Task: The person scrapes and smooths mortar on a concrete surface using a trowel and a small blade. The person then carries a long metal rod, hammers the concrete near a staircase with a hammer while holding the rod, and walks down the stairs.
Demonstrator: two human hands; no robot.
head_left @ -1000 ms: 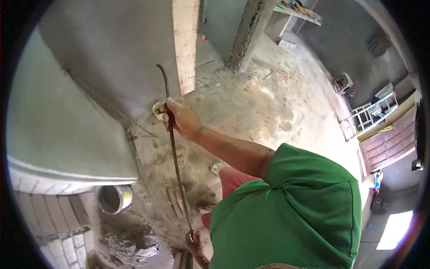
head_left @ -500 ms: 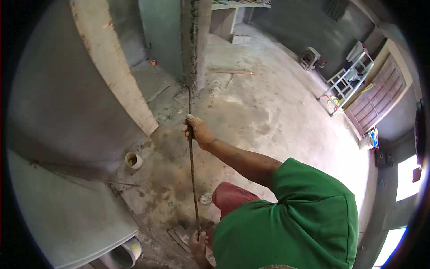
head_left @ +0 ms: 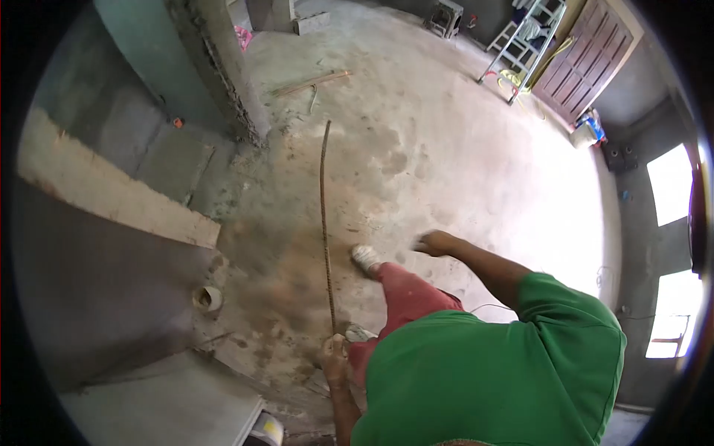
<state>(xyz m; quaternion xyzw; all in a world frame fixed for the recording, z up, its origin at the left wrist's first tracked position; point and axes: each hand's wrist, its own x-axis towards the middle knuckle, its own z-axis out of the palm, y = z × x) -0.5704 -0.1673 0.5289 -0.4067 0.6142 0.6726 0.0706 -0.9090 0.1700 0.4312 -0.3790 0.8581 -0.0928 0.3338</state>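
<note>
In my left hand [head_left: 335, 359] is one end of a long, rusty, ribbed steel rebar [head_left: 325, 223], with the fingers closed round it low in the view. The rod stretches away over the concrete floor, slightly bent near its far end, which points toward the rough pillar. My right hand [head_left: 435, 243] is off the rod, out to its right above the floor near my shoe [head_left: 365, 258]. Motion blurs its fingers, and nothing can be made out in them.
A rough-edged concrete pillar [head_left: 223, 74] stands at the upper left, beside a wall end [head_left: 119, 186]. A small bucket [head_left: 208, 299] sits on the floor at left. Wooden strips [head_left: 312, 82] lie beyond the rod. A stepladder [head_left: 524, 48] leans near a door [head_left: 587, 56].
My right hand has let go of the rebar and moved right. The rod's far end has come away from the pillar's foot. My view has turned right, and one foot has stepped forward.
</note>
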